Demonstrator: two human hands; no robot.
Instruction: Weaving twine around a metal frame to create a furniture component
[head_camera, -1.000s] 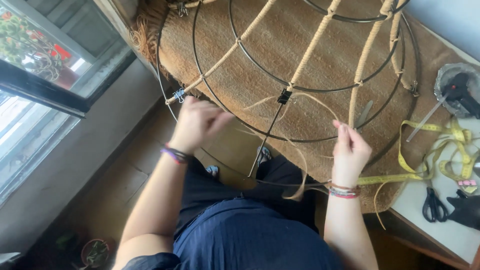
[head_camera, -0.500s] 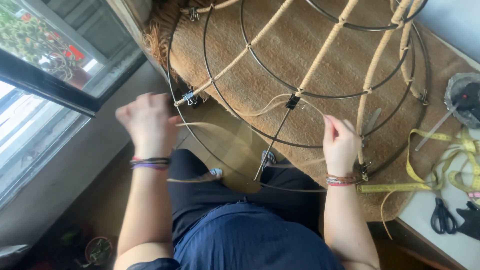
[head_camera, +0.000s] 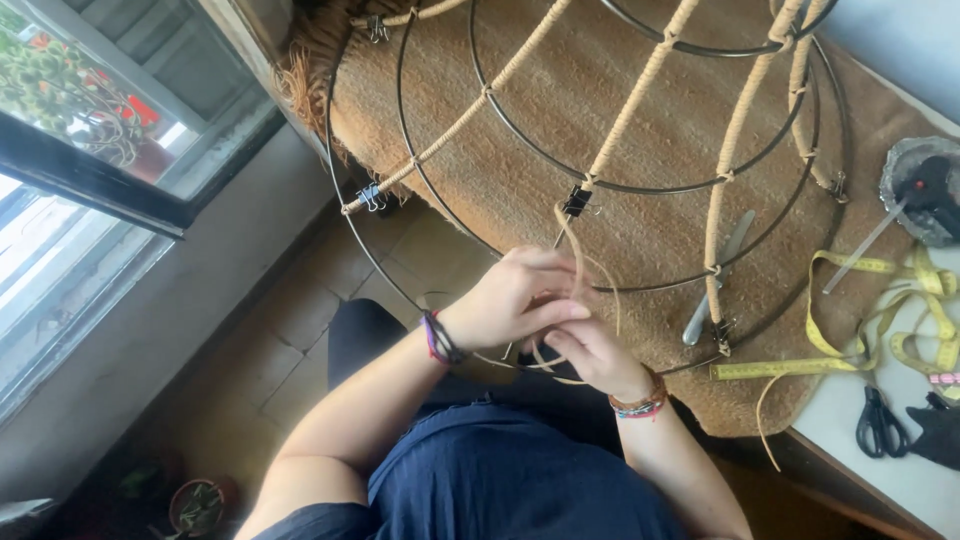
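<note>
Both hands have come together now: the left hand (head_camera: 515, 300) and right hand (head_camera: 590, 358) pinch the cane strand (head_camera: 578, 262) with closed fingers, below the wire frame's (head_camera: 640, 185) clip (head_camera: 576, 201), so wrapping continues.

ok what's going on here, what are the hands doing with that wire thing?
A person is wrapping a tan cane strand around a rib of a dark wire frame that lies on a woven mat. The left hand and right hand meet at the frame's lower edge, both pinching the strand. Several ribs are already wrapped; binder clips hold ends. A yellow tape measure and scissors lie on the table to the right.
</note>
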